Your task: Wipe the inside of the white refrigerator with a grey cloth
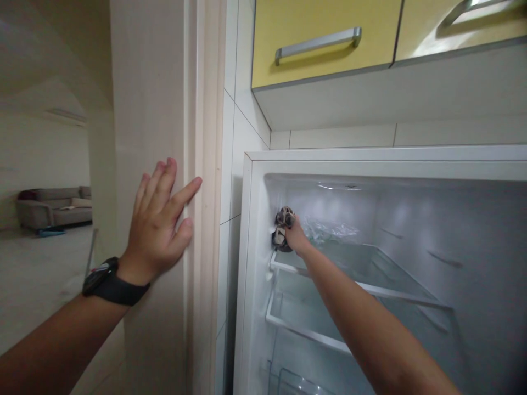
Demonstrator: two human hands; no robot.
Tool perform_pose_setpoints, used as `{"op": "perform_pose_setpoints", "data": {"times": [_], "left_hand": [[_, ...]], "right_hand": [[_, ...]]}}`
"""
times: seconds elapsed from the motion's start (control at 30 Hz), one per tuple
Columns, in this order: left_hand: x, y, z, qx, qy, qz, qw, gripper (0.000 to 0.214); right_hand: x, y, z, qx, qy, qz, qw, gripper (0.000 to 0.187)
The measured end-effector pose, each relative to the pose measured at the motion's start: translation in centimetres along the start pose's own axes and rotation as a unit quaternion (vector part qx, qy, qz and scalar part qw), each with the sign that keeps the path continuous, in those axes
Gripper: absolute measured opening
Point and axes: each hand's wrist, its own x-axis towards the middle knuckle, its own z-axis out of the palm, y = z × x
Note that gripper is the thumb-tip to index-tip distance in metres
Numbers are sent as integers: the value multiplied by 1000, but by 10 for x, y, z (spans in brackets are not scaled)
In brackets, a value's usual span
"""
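Observation:
Inside the open fridge (pixel 248 247), my right hand (pixel 295 235) grips a bunched, dark-and-light patterned cloth (pixel 283 237). The cloth presses against the inner left wall, just above the front edge of the top glass shelf (pixel 294 268). Part of my right hand's fingers is hidden by the cloth. My left hand (pixel 154 225) lies flat on the pale door frame (pixel 150 109) to the left of the fridge, fingers stretched out. A black watch (pixel 117 282) is on my left wrist.
A crumpled clear plastic bag (pixel 329 230) lies on the top shelf. Below is a second glass shelf (pixel 313 334), with a clear drawer (pixel 300 384) beneath. Yellow cabinets (pixel 325 22) hang overhead. Through the doorway a grey sofa (pixel 55 207) stands far left.

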Motion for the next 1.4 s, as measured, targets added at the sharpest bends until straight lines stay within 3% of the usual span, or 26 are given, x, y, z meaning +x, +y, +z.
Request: {"op": "perform_pose_setpoints", "data": {"times": [0.2,0.33,0.43,0.53,0.63,0.7,0.83,0.97,1.07,1.13,1.23,1.4], "left_hand": [[0,5,-3,8,-8,-18,1000,79],[0,7,-5,9,-7,-16,1000,72],[0,7,-5,11,-14,-23,1000,76],[-1,4,-3,2,-14,-30,999,85],[-2,2,-2,-4,-17,-30,999,90],[-2,1,-2,-2,-16,-24,1000,90],[-2,0,-2,-1,-15,-25,1000,90],[-2,-2,-2,-4,-11,-21,1000,91],[-2,-1,-3,-8,-11,-28,1000,91],[-2,1,-4,-12,-11,-31,999,88],[-2,3,-4,-13,-6,-27,1000,79],[-2,5,-4,-3,4,-21,1000,68]], "right_hand": [[-73,-56,-19,11,-40,-43,998,42],[-111,-100,-31,-94,-83,-168,978,50],[-121,-124,-41,-192,-76,-271,940,39],[-115,-145,-47,-270,-50,-393,878,27],[-97,-168,-47,-310,-50,-486,815,33],[-79,-185,-47,-317,-60,-502,802,31],[-36,-204,-61,-311,-103,-475,817,22],[-6,-206,-88,-333,-159,-472,801,24],[1,-200,-109,-363,-192,-462,786,24],[-1,-191,-125,-380,-183,-445,790,25],[-9,-169,-160,-416,-124,-404,805,28],[-27,-113,-223,-495,77,-305,810,24]]}}
